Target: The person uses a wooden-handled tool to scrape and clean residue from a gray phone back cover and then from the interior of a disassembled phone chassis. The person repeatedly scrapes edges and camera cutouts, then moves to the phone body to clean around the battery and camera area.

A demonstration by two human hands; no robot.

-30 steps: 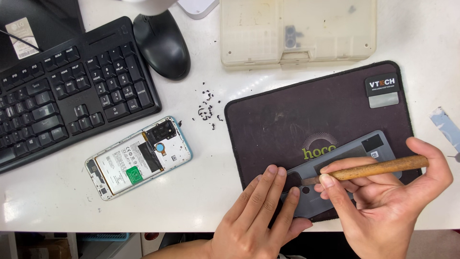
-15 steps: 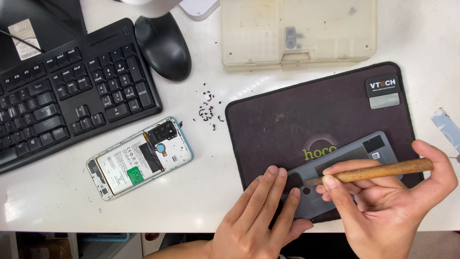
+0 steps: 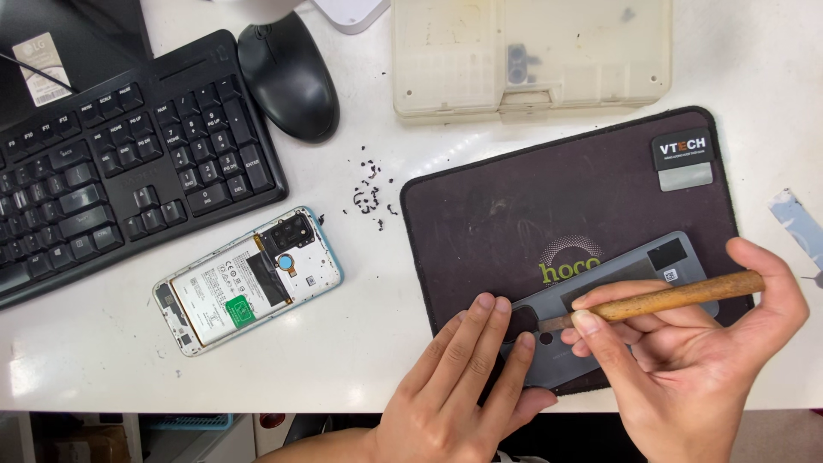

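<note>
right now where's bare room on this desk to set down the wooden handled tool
Bare patches: the upper half of the dark mat, and the white desktop between the opened phone and the mat. It is crowded at the mat's lower edge, where the left hand and right hand work on the grey back cover, and around the tiny screws.

The right hand (image 3: 686, 360) grips a wooden-handled tool (image 3: 660, 300), its tip resting on a grey back cover (image 3: 600, 317) that lies on a dark mat (image 3: 549, 197). Just left of the grip, the left hand (image 3: 463, 377) presses fingertips (image 3: 484, 304) onto the cover's end. Well to the left lies an opened phone (image 3: 244, 279), with tiny black screws (image 3: 370, 195) between, and a keyboard (image 3: 111, 163) and mouse (image 3: 287, 77) beyond.
</note>
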